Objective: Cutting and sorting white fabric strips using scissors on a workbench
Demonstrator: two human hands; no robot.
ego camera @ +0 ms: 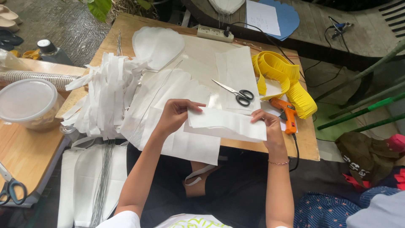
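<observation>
My left hand (175,115) pinches the left edge of a folded white fabric sheet (225,123), and my right hand (266,122) grips its right edge. The sheet is held flat just above the near edge of a low wooden table (304,145). Under it lie more white fabric sheets (168,88). Black-handled scissors (236,93) rest on the table just beyond the sheet. An orange glue gun (287,114) lies right beside my right hand.
A heap of white fabric strips (107,95) covers the table's left side, with thin wires (101,185) hanging below. A folded yellow fringe (282,76) lies at the right, a power strip (215,33) at the back. A lidded plastic container (27,103) and other scissors (10,188) sit at the left.
</observation>
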